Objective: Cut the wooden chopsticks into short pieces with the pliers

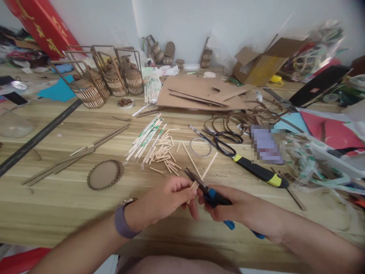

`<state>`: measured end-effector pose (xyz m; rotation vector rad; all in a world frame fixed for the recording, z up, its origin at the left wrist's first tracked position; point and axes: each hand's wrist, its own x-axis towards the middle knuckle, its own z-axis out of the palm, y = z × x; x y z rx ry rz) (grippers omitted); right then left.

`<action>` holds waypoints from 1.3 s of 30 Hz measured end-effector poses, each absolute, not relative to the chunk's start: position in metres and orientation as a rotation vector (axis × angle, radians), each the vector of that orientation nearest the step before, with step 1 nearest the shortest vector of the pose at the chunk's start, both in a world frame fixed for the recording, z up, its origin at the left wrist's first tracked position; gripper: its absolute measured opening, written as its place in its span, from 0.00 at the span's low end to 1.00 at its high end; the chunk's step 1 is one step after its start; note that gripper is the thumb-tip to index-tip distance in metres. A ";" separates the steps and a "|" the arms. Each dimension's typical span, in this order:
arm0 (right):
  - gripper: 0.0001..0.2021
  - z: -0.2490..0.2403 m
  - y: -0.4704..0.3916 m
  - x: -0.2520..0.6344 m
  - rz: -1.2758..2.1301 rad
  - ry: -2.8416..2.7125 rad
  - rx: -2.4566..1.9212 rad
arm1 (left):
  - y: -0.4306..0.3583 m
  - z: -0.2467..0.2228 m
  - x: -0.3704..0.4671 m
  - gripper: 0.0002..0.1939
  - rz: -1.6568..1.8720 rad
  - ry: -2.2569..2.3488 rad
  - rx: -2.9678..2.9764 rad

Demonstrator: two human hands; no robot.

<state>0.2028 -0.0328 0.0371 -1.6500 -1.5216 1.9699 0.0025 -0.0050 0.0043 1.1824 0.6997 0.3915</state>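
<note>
My left hand [173,196] pinches several short wooden sticks [195,185] near the table's front. Around the handles of blue-and-black scissors [212,196] my right hand [235,207] is closed. The scissors' blades lie across or beside the sticks' upper ends; whether they touch cannot be made out. Just beyond the blades, two longer sticks [210,164] form a V. A loose pile of short cut sticks [162,153] lies on the table behind my left hand, beside paper-wrapped chopsticks [146,137]. To the left rests a round cardboard disc [104,175] with a ridged edge.
Black scissors [225,146], a yellow-black handled tool [256,171] and a ring [201,147] lie right of the sticks. Farther back are a cardboard sheet [182,93], small lidded baskets [115,82] and an open box [262,61]. A long dark strip [40,135] crosses the left side.
</note>
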 end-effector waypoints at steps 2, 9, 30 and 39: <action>0.11 0.034 -0.034 0.203 1.958 -1.549 -1.657 | -0.005 0.006 0.002 0.17 0.390 0.711 1.192; 0.05 0.036 -0.037 0.197 1.770 -1.704 -1.635 | -0.007 0.010 0.000 0.17 0.373 0.707 1.297; 0.17 0.046 -0.033 0.201 2.036 -1.412 -1.571 | -0.007 0.021 0.004 0.22 0.386 0.790 1.116; 0.10 0.032 -0.034 0.200 1.950 -1.522 -1.602 | -0.007 0.020 0.001 0.24 0.397 0.770 1.125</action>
